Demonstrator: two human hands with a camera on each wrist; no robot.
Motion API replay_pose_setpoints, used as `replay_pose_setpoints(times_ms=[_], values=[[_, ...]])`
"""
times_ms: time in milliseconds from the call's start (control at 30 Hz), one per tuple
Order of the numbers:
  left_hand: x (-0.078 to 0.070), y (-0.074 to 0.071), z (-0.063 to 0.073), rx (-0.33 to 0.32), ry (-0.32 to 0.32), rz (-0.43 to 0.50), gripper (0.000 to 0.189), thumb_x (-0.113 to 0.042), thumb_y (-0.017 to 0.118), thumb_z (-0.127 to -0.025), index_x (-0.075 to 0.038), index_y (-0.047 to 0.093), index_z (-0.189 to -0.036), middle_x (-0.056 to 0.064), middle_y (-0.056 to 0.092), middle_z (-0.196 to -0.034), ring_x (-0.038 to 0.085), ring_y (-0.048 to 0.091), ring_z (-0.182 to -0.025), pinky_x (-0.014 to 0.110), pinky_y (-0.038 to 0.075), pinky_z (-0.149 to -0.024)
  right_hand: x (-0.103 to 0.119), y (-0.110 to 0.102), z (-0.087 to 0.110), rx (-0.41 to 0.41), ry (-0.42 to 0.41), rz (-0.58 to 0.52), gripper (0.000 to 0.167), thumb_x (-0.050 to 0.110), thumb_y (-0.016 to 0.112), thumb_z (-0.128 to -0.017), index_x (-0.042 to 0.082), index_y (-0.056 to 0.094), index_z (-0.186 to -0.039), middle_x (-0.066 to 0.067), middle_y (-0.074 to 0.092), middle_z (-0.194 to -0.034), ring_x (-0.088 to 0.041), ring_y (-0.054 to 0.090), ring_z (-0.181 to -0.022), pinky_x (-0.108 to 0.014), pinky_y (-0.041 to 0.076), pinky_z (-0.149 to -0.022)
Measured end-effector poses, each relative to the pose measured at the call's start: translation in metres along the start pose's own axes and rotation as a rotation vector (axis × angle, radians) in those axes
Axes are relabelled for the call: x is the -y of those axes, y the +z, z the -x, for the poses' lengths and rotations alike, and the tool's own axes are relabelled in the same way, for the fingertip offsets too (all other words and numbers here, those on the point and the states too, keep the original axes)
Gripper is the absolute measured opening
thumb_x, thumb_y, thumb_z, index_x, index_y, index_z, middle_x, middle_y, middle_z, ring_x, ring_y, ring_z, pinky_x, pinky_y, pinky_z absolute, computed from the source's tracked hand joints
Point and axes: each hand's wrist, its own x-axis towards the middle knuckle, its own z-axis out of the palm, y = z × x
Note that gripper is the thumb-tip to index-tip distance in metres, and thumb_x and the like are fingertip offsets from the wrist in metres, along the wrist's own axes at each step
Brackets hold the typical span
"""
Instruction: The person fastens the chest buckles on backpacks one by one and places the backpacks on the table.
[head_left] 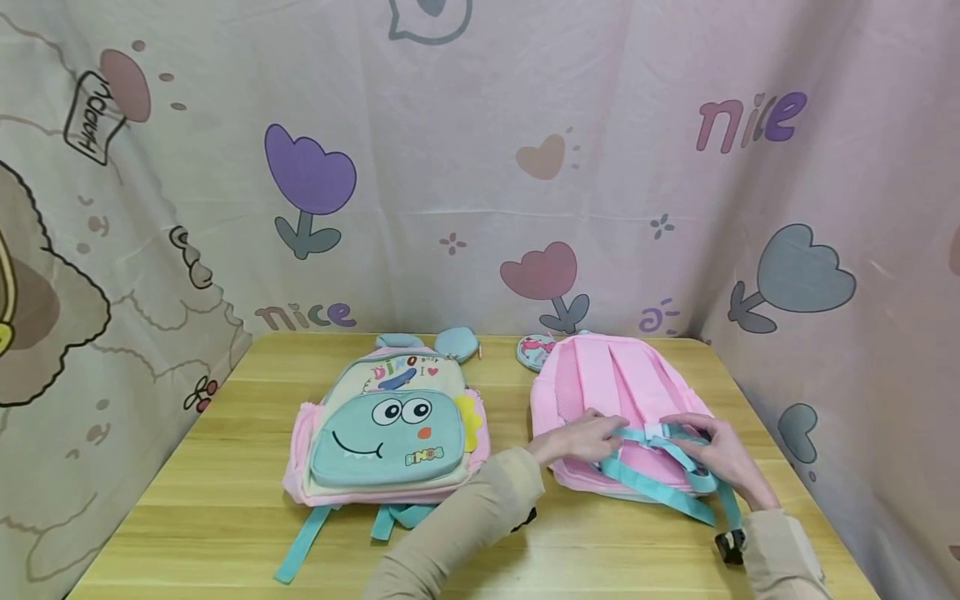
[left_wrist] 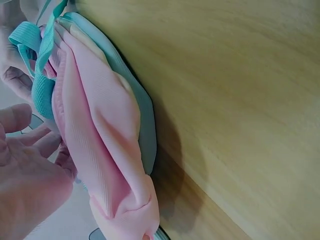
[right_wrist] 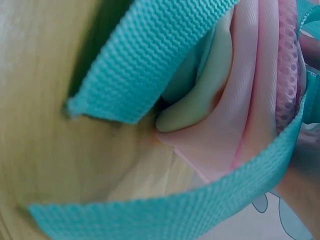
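A pink backpack [head_left: 585, 375] lies with its padded shoulder straps facing up on the right half of the table. Teal webbing straps [head_left: 660, 487] cross its lower back. My left hand [head_left: 596, 436] pinches a teal strap at the left of a small white piece [head_left: 654, 431]. To the right of that piece, my right hand [head_left: 723, 454] holds the webbing with bent fingers. In the left wrist view a loop of teal webbing [left_wrist: 44, 97] hangs beside the bag's pink side. Loose strap ends [right_wrist: 115, 75] dangle close to the right wrist camera.
Left of it lies a second backpack [head_left: 393, 433] with a dinosaur face, its teal straps [head_left: 303, 542] trailing toward the front. A black buckle [head_left: 730, 546] hangs by the right sleeve. Round pouches [head_left: 456, 343] sit behind the bags. Patterned cloth [head_left: 450, 167] surrounds the wooden table [head_left: 225, 467].
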Motion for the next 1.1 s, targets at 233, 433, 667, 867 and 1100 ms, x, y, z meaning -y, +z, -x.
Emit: replay_pose_setpoints(times_ms=[233,433,667,867,1100], values=[[0.002,0.0,-0.001,-0.014,-0.011,0.084,0.045,-0.019,0.041,-0.107,-0.005,0.045,-0.15,0.007,0.054,-0.15,0.016,0.046,-0.142,0.028,0.03,-0.121,0.002,0.0,0.0,0.011,0.031,0.028,0.029,0.017,0.074,-0.091,0.006,0.073,-0.118,-0.012,0.069,-0.125,0.006,0.055,-0.105,-0.016,0.048,-0.083],[0.008,-0.001,-0.002,-0.066,0.013,0.215,0.042,-0.021,0.037,-0.107,0.001,0.056,-0.138,0.01,0.063,-0.13,0.01,0.056,-0.107,0.022,0.042,-0.108,0.003,0.0,0.0,0.013,0.036,0.024,0.028,0.017,0.075,-0.091,0.008,0.073,-0.118,-0.016,0.069,-0.125,0.005,0.055,-0.103,-0.016,0.047,-0.083],[0.011,-0.003,0.0,-0.096,-0.028,0.321,0.045,-0.029,0.032,-0.11,-0.004,0.065,-0.128,0.004,0.067,-0.107,0.006,0.058,-0.096,0.019,0.046,-0.095,0.002,0.001,0.0,0.013,0.05,-0.007,0.027,0.01,0.072,-0.091,0.004,0.072,-0.117,-0.019,0.067,-0.125,0.006,0.054,-0.096,-0.017,0.048,-0.075],[0.014,-0.002,0.002,-0.118,-0.063,0.413,0.042,-0.028,0.037,-0.108,-0.009,0.068,-0.129,0.004,0.07,-0.126,0.006,0.062,-0.109,0.018,0.047,-0.098,0.002,0.003,-0.001,0.009,0.05,0.034,0.028,0.018,0.076,-0.089,0.006,0.073,-0.115,-0.017,0.068,-0.125,0.01,0.051,-0.103,-0.015,0.046,-0.083],[0.021,-0.002,0.005,-0.075,-0.01,0.531,0.042,-0.005,0.048,-0.093,-0.009,0.066,-0.13,0.005,0.068,-0.13,0.003,0.058,-0.104,0.016,0.045,-0.092,0.001,0.004,0.0,-0.02,0.012,0.032,0.026,0.016,0.077,-0.089,0.007,0.074,-0.113,-0.014,0.07,-0.121,0.015,0.05,-0.103,-0.013,0.046,-0.084]])
